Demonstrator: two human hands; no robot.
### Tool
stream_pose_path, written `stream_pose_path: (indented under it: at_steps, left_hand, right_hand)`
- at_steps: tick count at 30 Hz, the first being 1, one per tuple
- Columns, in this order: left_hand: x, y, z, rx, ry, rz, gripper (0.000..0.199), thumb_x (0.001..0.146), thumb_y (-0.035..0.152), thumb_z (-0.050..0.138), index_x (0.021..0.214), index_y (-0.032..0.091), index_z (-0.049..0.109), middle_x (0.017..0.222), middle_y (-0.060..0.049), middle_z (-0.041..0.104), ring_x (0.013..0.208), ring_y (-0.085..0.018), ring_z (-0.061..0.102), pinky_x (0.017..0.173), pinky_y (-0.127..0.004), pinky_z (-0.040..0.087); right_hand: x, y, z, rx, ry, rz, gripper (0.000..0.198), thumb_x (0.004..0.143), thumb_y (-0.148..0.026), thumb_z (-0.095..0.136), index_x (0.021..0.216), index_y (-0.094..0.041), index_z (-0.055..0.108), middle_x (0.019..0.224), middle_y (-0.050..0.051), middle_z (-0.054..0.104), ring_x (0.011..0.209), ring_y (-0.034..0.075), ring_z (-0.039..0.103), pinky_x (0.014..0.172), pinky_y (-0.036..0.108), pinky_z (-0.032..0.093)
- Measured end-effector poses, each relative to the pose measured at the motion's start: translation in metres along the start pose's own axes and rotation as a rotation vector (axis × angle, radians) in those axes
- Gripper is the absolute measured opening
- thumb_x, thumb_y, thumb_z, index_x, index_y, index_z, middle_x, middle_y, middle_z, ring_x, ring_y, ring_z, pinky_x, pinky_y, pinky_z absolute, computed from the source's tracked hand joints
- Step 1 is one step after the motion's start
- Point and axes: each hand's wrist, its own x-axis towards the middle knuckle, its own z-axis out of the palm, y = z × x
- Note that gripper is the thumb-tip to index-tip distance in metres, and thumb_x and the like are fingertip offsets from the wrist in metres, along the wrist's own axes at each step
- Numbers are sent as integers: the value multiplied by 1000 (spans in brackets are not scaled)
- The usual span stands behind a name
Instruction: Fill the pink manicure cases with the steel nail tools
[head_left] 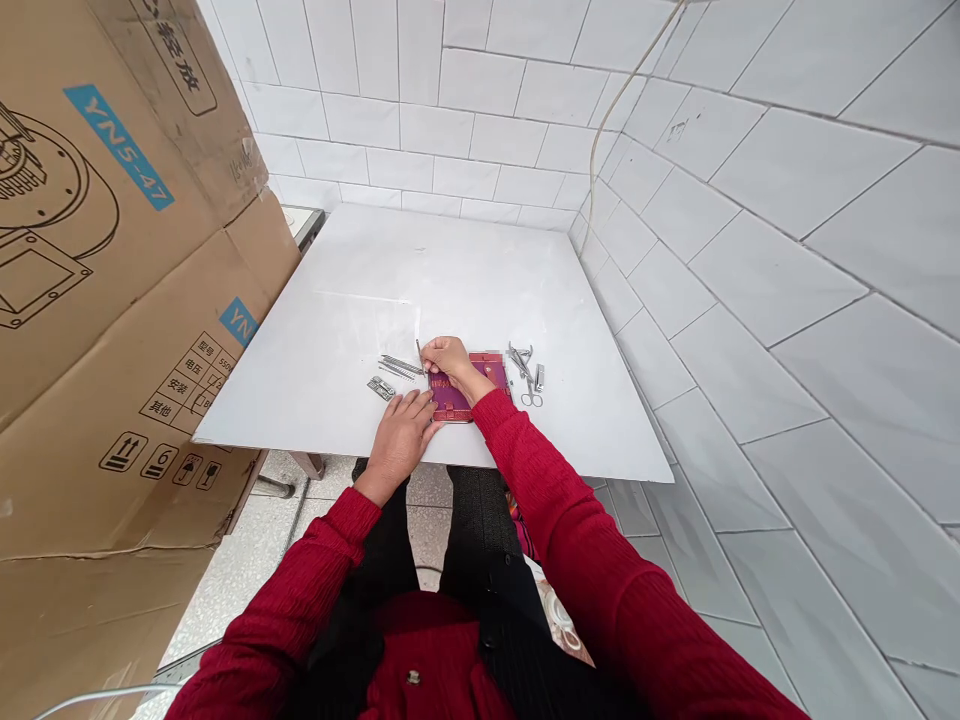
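Note:
An open red manicure case [489, 372] with a purple lining lies near the table's front edge. My right hand [448, 357] is above its left side, fingers pinched on a slim metal manicure tool [418, 347] that points up and away. My left hand [403, 432] lies flat, fingers stretched, with its fingertips at the case's lower left edge. Several thin metal tools [397, 367] lie left of the case, and a nail clipper [381, 388] is just beyond my left fingers. My right hand and forearm hide part of the case.
Right of the case are cuticle nippers [519, 358], small scissors [532, 393] and another clipper [539, 377]. Large cardboard boxes [180, 290] stand along the left of the white table [450, 260]. Tiled walls [750, 250] border its back and right.

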Motion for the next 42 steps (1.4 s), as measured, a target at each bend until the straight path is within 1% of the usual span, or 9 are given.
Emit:
stream_pose_path:
  at_steps: [3, 5, 8, 10, 19, 25, 37, 39, 42]
  left_hand:
    - [1, 0, -1, -4, -7, 1, 34, 105, 36, 52, 130, 19, 68, 146, -13, 65, 139, -34, 56, 116, -56, 43]
    - [1, 0, -1, -8, -5, 1, 35, 105, 36, 52, 131, 20, 68, 146, -12, 65, 138, -34, 57, 115, -56, 44]
    - [2, 0, -2, -10, -2, -1, 35, 105, 37, 52, 131, 20, 68, 146, -12, 65, 138, -34, 57, 116, -56, 44]
    - [2, 0, -2, -11, -2, -4, 35, 105, 37, 52, 131, 20, 68, 146, -12, 65, 139, -34, 57, 116, -56, 44]
    - [3, 0, -1, -19, -10, -7, 35, 105, 38, 52, 131, 22, 69, 147, -12, 64, 139, -33, 57, 116, -57, 44]
    - [3, 0, -1, -13, -7, -3, 36, 105, 38, 51, 131, 21, 69, 147, -12, 64, 139, -34, 57, 116, -56, 44]
    - [3, 2, -2, -11, -14, -10, 36, 106, 39, 51, 132, 21, 68, 147, -12, 64, 139, -34, 56, 117, -57, 44]
    - [3, 2, -3, -10, -14, -11, 36, 106, 39, 50, 131, 21, 68, 147, -11, 64, 139, -34, 56, 116, -56, 44]
    - [3, 2, -3, -10, -14, -7, 36, 106, 40, 50, 131, 22, 68, 148, -10, 64, 139, -34, 56, 116, -56, 43]
  right_hand:
    - [-5, 0, -10, 100, -2, 8, 13, 72, -7, 58, 65, -17, 57, 49, -5, 58, 43, 5, 42, 45, 15, 33]
    - [-8, -1, -19, 141, 6, 12, 11, 71, -6, 61, 76, -16, 61, 50, -5, 59, 43, 6, 43, 44, 16, 32]
    - [-14, -1, -30, 146, 2, -11, 33, 69, -6, 64, 100, -14, 64, 51, -8, 59, 45, 8, 48, 45, 16, 35]
    - [-17, 2, -35, 112, -15, -50, 39, 70, -7, 64, 108, -14, 65, 54, -9, 58, 46, 8, 50, 46, 17, 36]
    - [-16, 20, -37, -98, 157, -216, 40, 76, -17, 57, 115, -18, 63, 69, -8, 63, 61, 12, 59, 64, 22, 48]
    - [-16, 22, -37, -194, 173, -231, 41, 81, -22, 54, 120, -18, 64, 76, -4, 67, 69, 15, 62, 70, 24, 50]
    - [-11, 29, -35, -274, 178, -253, 43, 84, -18, 54, 123, -16, 73, 75, -3, 67, 68, 14, 61, 72, 24, 52]
    - [-9, 31, -35, -314, 177, -259, 40, 87, -18, 55, 122, -16, 75, 80, -1, 71, 71, 14, 64, 74, 25, 52]
    - [-9, 33, -35, -370, 180, -300, 36, 93, -18, 54, 121, -16, 76, 102, 5, 78, 85, 15, 69, 82, 26, 54]
